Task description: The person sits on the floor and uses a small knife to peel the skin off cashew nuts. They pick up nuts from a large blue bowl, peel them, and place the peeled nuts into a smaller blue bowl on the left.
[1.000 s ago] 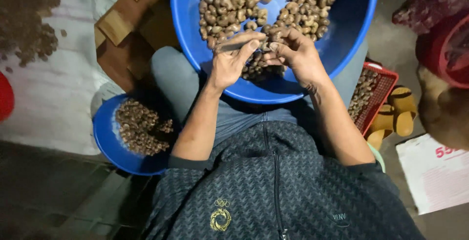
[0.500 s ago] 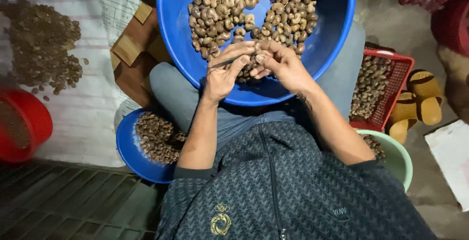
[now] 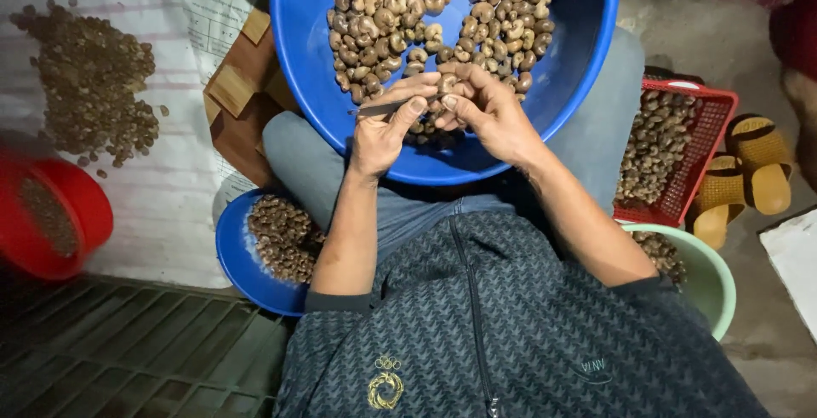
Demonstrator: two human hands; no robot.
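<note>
Gripping a thin blade [image 3: 380, 109], the left hand [image 3: 383, 133] meets the right hand [image 3: 485, 116], whose fingers pinch a nut [image 3: 446, 86]. Both hover inside the large blue basin's [image 3: 587, 35] near rim, above bare blue bottom.

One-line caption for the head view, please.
Left hand holds a thin blade against a nut in the right hand, over a blue basin.

place: nut-shelling floor workspace | evidence: blue basin [image 3: 587, 60] of nuts, red basket [image 3: 711, 141]

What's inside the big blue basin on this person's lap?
The basin holds cashew nuts, with bare blue patches between. The hands cover the near part, so what lies beneath them is hidden.
</note>
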